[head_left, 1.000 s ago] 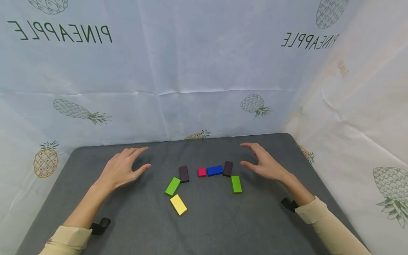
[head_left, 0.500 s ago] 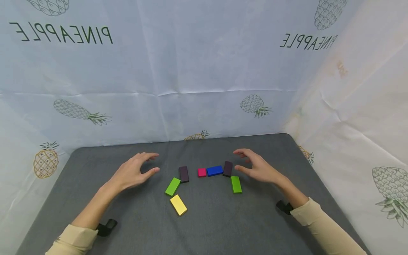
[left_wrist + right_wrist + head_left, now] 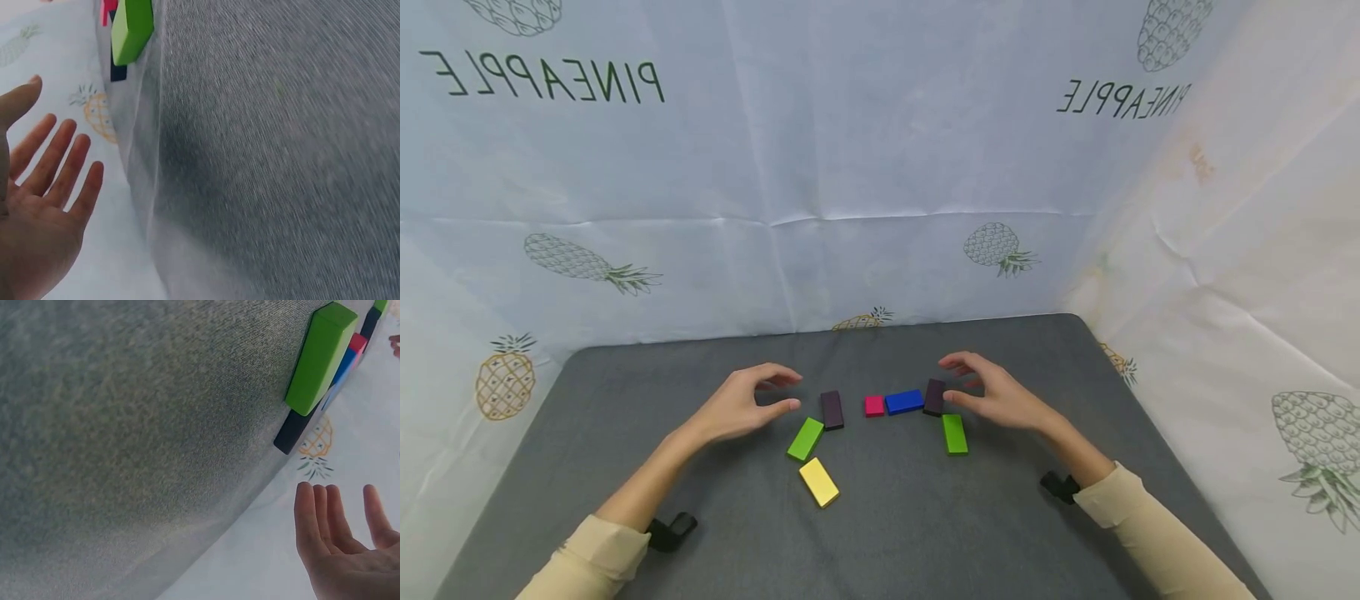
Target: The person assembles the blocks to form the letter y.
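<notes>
My left hand (image 3: 748, 406) hovers left of a dark block (image 3: 832, 410), fingers spread loosely and holding nothing. Close by lie a green block (image 3: 806, 439) and, nearer me, a yellow block (image 3: 819, 482). On the other side, my right hand (image 3: 996, 396) is beside a second dark block (image 3: 934, 397), its thumb tip right at that block's edge in the head view; its fingers are relaxed around nothing. A second green block (image 3: 954, 434) lies just below. Between the two dark blocks are a small red block (image 3: 874, 406) and a blue block (image 3: 904, 402).
A grey cloth-covered table (image 3: 880, 533) bears all the blocks. Behind it hangs a white pineapple-print curtain (image 3: 865, 150), which continues along the right side. A black strap (image 3: 672, 532) sits at my left wrist, another black strap (image 3: 1059, 487) at the right one.
Both hands have moved inward toward the blocks, the left hand rightward and the right hand leftward. Their fingers have bent slightly more. The blocks have stayed in place.
</notes>
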Motion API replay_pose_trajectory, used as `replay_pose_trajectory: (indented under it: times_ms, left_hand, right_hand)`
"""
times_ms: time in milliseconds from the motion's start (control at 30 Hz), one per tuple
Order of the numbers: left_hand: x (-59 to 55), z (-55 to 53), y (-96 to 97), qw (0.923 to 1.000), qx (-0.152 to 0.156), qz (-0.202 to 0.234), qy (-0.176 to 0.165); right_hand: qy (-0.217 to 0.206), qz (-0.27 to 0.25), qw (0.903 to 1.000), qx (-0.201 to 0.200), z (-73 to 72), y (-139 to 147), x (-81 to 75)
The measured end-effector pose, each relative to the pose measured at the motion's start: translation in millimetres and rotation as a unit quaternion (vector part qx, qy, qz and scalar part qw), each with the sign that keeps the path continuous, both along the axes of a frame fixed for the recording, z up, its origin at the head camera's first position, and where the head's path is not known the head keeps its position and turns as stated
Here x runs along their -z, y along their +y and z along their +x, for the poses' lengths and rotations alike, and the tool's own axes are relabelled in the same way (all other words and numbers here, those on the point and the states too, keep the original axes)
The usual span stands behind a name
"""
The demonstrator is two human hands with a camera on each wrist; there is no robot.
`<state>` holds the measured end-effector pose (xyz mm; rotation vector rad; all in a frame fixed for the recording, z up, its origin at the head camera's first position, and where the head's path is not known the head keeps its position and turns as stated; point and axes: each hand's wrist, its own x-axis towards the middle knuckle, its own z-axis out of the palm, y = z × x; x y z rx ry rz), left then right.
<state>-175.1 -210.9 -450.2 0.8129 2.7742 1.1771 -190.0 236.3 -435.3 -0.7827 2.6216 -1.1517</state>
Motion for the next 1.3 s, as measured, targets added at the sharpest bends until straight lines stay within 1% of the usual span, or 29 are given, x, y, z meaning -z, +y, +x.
replay_pose_trajectory:
  times_ms: [100, 300, 433, 667, 867, 1000, 1100, 1233, 1300]
  left_hand:
    - [0.7, -2.4, 8.3, 0.9998, 0.014, 0.004, -0.012]
    - [6.8, -9.6, 26.3, 0.999, 0.045, -0.002, -0.005]
    - [9.4, -12.7, 36.9, 0.9982, 0.058, -0.007, -0.011]
    - [15.8, -17.2, 56.4, 0.9976, 0.065, -0.011, -0.024]
    - [22.7, -18.1, 73.0, 0.9967, 0.073, -0.032, -0.018]
    - [24.0, -18.0, 82.5, 0.9962, 0.081, -0.03, -0.015]
    - [27.0, -19.5, 88.9, 0.9964, 0.078, -0.029, -0.015]
    - [30.8, -22.1, 95.0, 0.9971, 0.067, -0.034, -0.016]
    - [30.8, -22.7, 97.0, 0.9973, 0.062, -0.037, -0.015]
  right_hand:
    - [-0.006, -0.004, 1.0, -0.002, -0.9, -1.1, 1.1]
    - [-0.022, -0.01, 0.9997, -0.003, -2.8, -4.4, 3.6]
    - [-0.027, -0.012, 0.9996, -0.004, -3.0, -6.6, 4.6]
    - [-0.032, -0.02, 0.9992, -0.009, -1.8, -8.0, 4.2]
    - [-0.038, -0.012, 0.9992, -0.006, -2.1, -8.8, 4.1]
    - [-0.042, -0.01, 0.9991, -0.006, -2.7, -9.0, 3.9]
    - [-0.045, -0.011, 0.9989, -0.005, -2.9, -9.3, 3.2]
    - [-0.046, -0.011, 0.9989, -0.004, -3.0, -9.9, 2.2]
    - [-0.046, -0.011, 0.9989, -0.003, -3.2, -10.0, 2.1]
